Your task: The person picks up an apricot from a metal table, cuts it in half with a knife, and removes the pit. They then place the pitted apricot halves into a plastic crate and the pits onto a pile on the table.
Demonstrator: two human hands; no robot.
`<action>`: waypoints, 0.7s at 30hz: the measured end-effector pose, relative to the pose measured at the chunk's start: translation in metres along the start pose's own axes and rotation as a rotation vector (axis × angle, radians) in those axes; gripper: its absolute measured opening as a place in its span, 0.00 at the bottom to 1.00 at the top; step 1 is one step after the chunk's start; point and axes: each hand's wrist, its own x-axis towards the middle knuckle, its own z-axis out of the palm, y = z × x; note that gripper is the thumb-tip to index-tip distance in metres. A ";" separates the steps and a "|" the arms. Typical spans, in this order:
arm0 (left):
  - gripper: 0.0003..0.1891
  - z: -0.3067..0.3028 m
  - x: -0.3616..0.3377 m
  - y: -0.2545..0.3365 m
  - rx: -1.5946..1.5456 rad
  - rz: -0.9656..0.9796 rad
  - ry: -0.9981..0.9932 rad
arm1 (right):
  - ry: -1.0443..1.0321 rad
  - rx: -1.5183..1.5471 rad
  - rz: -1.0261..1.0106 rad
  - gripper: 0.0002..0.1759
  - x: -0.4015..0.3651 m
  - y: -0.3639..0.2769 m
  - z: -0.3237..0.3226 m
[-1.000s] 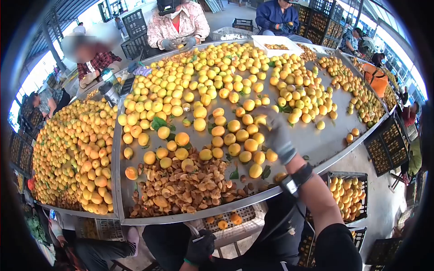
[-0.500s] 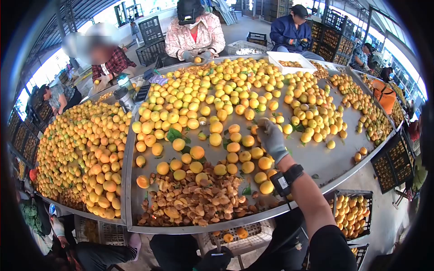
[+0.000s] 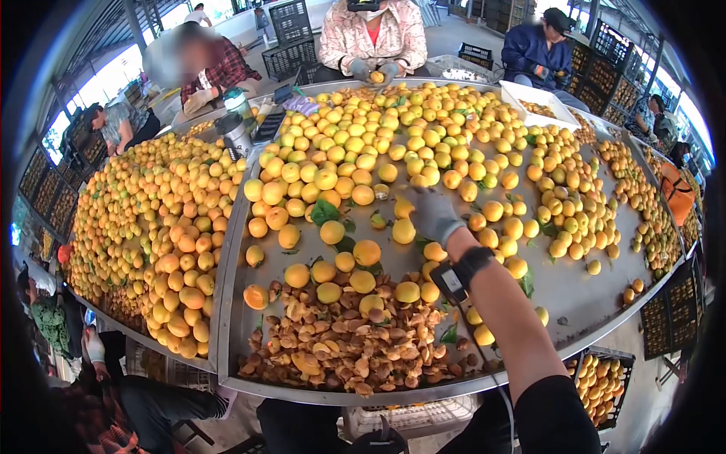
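Across the metal table [image 3: 582, 303], yellow fruit [image 3: 326, 179] lies in a loose layer; at the near edge rests a heap of brown pieces [image 3: 340, 344]; over the middle of the table, the worker's right hand [image 3: 436, 216], in a grey glove, extends away from the body; below the table edge, the left hand [image 3: 378, 443], dark-gloved, shows only in part, its grip impossible to tell; at the right fingertips sits a single fruit [image 3: 403, 206]; blur hides whether the fingers enclose it; step in hand, as judged: reaching to one fruit; the next move appears to call for secure finger contact, clear of adjoining fruit.
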 end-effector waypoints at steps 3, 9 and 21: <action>0.14 -0.002 -0.001 0.010 -0.590 -0.258 -0.087 | -0.335 -0.226 0.025 0.36 0.009 0.009 0.024; 0.24 0.020 -0.012 0.019 0.021 -0.032 0.026 | -0.181 0.081 0.090 0.32 -0.018 0.000 -0.013; 0.07 0.062 -0.038 0.028 0.486 0.132 0.140 | -0.205 -0.189 0.013 0.29 -0.186 -0.055 -0.073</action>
